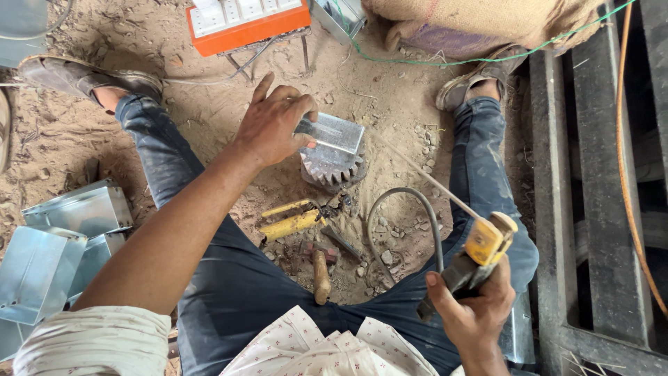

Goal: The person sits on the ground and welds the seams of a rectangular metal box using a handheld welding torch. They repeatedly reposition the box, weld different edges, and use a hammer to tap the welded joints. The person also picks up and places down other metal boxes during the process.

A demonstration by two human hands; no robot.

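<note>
**Holding a metal piece on a gear, rod ready**

On the sandy ground between the person's legs, a toothed gear [332, 169] is lying flat, and a small shiny metal piece [332, 131] is resting on top of it.

From the head camera, the left hand [273, 124] is reaching out and pressing down on that metal piece. Its fingers [305, 115] are curling around the near end of the piece and holding it tight.

The right hand [475, 306] is staying close to the body. Its fingers are wrapping fully around a yellow rod holder [480, 251], and a thin rod [424, 177] is sticking out of it toward the gear. The rod tip is hanging near the metal piece but not touching it, as far as I can tell. A grey cable [407, 216] is looping from the holder over the sand.

Yellow-handled pliers [292, 219] and a small hammer [320, 268] are lying near the knees. Shiny metal boxes [62, 237] are sitting by the left leg, and an orange box [247, 24] is standing farther off.

I think doing this well means keeping the piece flat and still on the gear, keeping the holding fingers well back from the rod tip, and bringing the rod in slowly and steadily.
</note>
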